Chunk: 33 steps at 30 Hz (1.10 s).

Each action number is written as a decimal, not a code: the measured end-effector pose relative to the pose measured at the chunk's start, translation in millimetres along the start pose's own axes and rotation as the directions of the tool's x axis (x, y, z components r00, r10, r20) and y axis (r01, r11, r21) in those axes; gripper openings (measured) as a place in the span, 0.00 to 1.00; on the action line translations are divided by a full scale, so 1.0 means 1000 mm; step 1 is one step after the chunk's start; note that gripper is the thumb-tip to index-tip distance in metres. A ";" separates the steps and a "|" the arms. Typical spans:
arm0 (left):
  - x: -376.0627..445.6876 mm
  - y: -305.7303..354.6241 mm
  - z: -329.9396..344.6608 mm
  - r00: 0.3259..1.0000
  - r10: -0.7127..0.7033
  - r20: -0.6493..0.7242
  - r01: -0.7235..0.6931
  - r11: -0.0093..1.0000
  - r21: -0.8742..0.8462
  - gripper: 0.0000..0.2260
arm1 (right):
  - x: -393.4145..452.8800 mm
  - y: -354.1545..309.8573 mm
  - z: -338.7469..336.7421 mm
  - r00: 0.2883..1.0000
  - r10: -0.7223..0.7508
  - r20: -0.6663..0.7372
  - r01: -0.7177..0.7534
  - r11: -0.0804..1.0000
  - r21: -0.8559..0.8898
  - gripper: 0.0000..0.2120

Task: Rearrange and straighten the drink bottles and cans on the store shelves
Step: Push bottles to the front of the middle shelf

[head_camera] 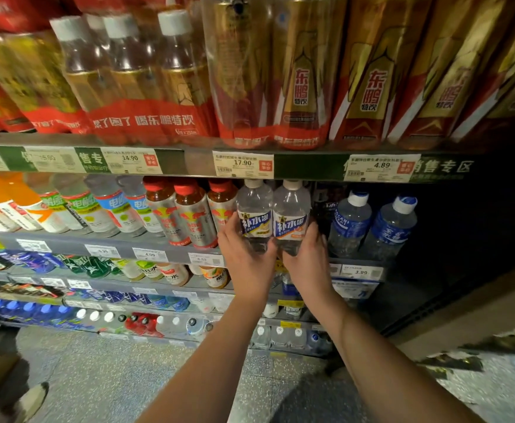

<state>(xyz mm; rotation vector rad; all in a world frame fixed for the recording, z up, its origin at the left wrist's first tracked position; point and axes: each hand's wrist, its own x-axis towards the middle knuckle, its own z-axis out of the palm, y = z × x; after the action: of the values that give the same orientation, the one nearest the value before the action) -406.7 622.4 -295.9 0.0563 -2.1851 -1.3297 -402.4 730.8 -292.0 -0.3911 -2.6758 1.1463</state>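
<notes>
Below the 17.90 price tag (243, 165), the left hand (245, 254) and right hand (306, 261) are each cupping a clear bottle (254, 213) (291, 215) — fingers curled round the bases — likely squaring labels forward.

Both hands hide the two clear bottles' (273, 221) bases.
</notes>
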 end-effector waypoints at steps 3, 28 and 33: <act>-0.004 0.000 -0.010 1.000 -0.003 0.030 0.004 0.998 -0.055 0.35 | -0.003 -0.002 0.000 1.000 0.015 0.010 -0.015 0.999 0.035 0.38; -0.042 0.068 0.116 0.856 -0.163 0.491 0.257 0.958 -0.130 0.36 | 0.001 0.097 -0.090 0.936 0.229 -0.268 -0.127 0.928 0.351 0.40; -0.041 0.069 0.118 0.887 -0.192 0.421 0.263 0.958 -0.118 0.36 | 0.008 0.102 -0.092 0.956 0.240 -0.169 -0.130 0.862 0.490 0.37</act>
<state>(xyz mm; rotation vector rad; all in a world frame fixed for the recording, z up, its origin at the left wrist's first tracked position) -413.1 765.2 -297.3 -0.0340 -2.4505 -1.7949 -366.6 863.2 -303.1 -0.6540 -2.1011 1.6490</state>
